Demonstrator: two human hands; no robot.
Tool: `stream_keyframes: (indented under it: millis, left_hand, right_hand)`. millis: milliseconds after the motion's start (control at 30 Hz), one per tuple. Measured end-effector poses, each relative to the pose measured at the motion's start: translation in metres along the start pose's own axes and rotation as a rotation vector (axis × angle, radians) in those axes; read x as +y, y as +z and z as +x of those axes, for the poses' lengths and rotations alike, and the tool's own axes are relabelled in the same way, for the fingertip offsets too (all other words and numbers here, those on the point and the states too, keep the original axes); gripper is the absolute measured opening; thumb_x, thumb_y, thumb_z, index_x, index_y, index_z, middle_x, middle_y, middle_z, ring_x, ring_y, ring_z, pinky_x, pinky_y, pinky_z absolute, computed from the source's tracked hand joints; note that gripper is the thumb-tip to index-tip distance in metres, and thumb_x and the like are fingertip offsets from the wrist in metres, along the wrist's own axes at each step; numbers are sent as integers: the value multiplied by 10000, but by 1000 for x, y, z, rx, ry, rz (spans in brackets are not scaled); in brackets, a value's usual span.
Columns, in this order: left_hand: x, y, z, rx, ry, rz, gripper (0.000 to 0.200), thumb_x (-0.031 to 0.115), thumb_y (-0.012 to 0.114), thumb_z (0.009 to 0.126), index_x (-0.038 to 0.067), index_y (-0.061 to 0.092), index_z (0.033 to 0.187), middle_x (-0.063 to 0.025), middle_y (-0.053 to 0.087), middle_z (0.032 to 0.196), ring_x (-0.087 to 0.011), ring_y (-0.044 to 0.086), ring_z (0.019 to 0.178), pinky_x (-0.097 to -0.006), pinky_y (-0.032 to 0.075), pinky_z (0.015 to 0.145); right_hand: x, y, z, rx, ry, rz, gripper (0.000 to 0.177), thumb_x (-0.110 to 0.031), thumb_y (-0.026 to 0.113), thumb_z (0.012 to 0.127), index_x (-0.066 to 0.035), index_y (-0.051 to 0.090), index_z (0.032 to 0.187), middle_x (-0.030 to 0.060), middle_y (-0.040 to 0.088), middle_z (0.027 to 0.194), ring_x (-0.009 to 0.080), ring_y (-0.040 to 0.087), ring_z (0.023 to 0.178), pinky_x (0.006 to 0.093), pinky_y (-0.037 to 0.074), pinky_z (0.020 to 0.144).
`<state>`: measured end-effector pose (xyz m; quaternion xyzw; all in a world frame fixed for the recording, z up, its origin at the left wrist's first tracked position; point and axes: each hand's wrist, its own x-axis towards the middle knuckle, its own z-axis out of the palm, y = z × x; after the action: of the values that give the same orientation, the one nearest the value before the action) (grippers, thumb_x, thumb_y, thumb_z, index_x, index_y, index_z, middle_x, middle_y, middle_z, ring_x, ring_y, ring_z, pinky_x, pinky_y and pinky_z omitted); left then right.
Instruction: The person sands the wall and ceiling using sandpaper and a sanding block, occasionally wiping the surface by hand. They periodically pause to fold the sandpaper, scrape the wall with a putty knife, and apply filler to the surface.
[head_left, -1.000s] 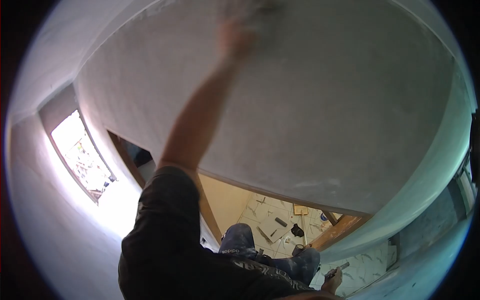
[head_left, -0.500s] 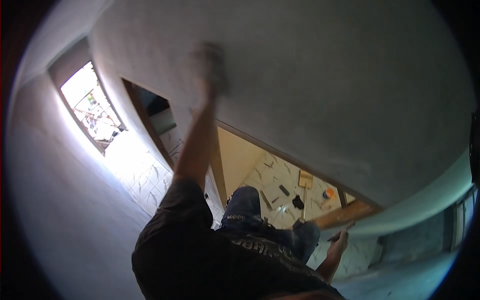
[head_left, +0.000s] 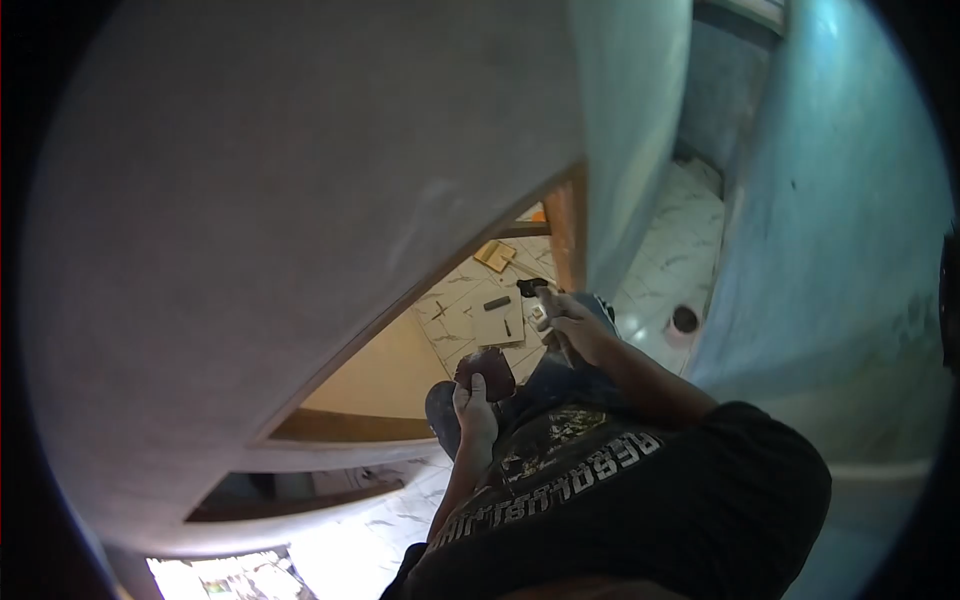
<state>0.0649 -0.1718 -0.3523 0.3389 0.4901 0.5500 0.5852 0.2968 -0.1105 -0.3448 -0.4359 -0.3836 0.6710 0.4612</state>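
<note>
The left hand (head_left: 477, 408), raised against the plastered wall (head_left: 300, 200) half a second earlier, is now hanging low before the torso; the right hand (head_left: 582, 325) is coming in from the side towards it, and the whole view is swinging round.

The left hand is gripping a dark brown flat pad (head_left: 487, 370), probably an abrasive one, with the thumb lying along its near face. The pad is projecting forward from the grip, away from the shirt (head_left: 620, 490) and just beside the left knee in the view. Being roughly square, it is showing no clear long axis; its broad face is turning up towards the camera.

The right hand is closing around a narrow tool (head_left: 545, 298), its kind too small to tell, and its long axis is partly hiding behind the fingers. The two hands are facing each other across a short gap, pad and tool not touching. The left hand is lying nearer the wall, whose lower edge is running obliquely past it along the door lintel (head_left: 400, 303).

Beyond both hands, a pale board (head_left: 485, 327) is resting on the tiled floor (head_left: 455, 290), bearing a dark block (head_left: 497, 303).
</note>
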Motion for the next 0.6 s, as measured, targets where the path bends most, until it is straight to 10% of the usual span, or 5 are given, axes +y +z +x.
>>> stream_keyframes:
  millis: [167,333,433,600]
  left_hand:
    - [21,-8,-2,-327,-62,-343,317,154,544,939,61,476,1234,-131,573,1201,-269,556,1140,-442,523,901]
    - [38,8,-11,-231,-7,-286,255,93,583,909,22,555,1152,-163,618,1128,-279,638,972,-426,560,833]
    - [15,1,-5,-184,94,-133,248,99,578,916,-7,563,1140,-157,628,1100,-251,631,980,-331,545,817]
    - [17,-7,-16,-191,161,-502,451,374,431,983,21,458,1264,-164,555,1225,-247,564,1095,-359,500,873]
  right_hand:
    - [0,28,-9,-231,-74,-57,483,-106,420,948,-123,344,1425,89,509,1235,109,521,806,192,415,562]
    - [-24,56,-28,-451,-54,-295,413,-266,516,957,-63,499,1317,91,509,1295,143,534,894,280,464,702]
    - [-1,74,-30,-440,-493,-551,442,-341,512,960,7,528,1232,120,610,1054,158,595,868,302,499,750]
    - [-13,87,-58,-345,-179,-567,396,-335,533,951,30,569,1100,89,656,862,139,607,793,305,492,694]
